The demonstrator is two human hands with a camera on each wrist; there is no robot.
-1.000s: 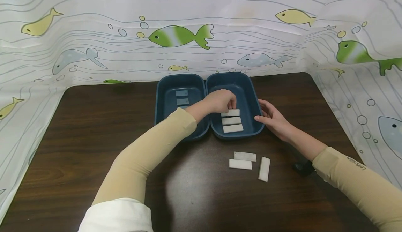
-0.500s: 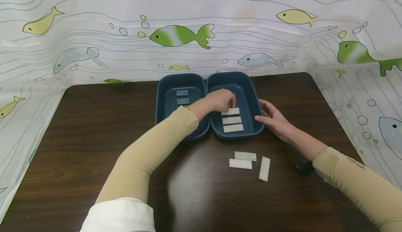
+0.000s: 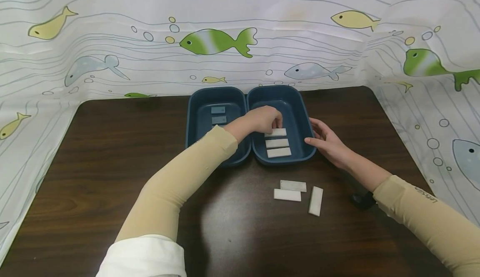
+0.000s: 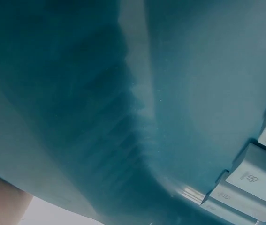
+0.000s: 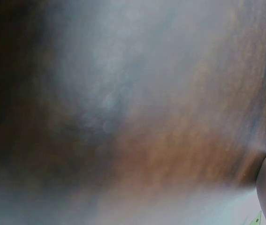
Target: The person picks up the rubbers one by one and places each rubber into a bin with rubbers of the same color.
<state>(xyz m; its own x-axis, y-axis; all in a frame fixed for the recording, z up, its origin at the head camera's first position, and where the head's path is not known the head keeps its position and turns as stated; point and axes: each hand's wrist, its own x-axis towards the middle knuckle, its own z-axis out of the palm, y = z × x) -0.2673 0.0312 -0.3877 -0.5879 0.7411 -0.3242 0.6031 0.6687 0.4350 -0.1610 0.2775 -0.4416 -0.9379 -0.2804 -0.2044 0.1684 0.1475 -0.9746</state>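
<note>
In the head view my left hand (image 3: 265, 118) reaches into the right blue tray (image 3: 296, 108). Its bent fingers pinch the farthest white eraser (image 3: 278, 132), which lies flat on the tray floor; the fingertips are partly hidden. Two more white erasers (image 3: 277, 143) lie in a row nearer me. My right hand (image 3: 330, 143) holds that tray's right wall, thumb at the rim and fingers outside. Left of it stands a second blue tray (image 3: 192, 118) with blue-grey blocks (image 3: 218, 110), partly covered by my left arm. The left wrist view shows pale blocks (image 4: 254, 177) printed "4B".
Three loose white erasers lie on the dark wooden table in front of the right tray, among them an upright-turned one (image 3: 316, 201). A small black object (image 3: 361, 201) sits under my right wrist. A fish-patterned cloth (image 3: 240, 14) rises behind the table.
The farthest white eraser has shifted slightly away from me under my left fingers, widening its gap from the middle one. My right hand stays on the tray wall.
</note>
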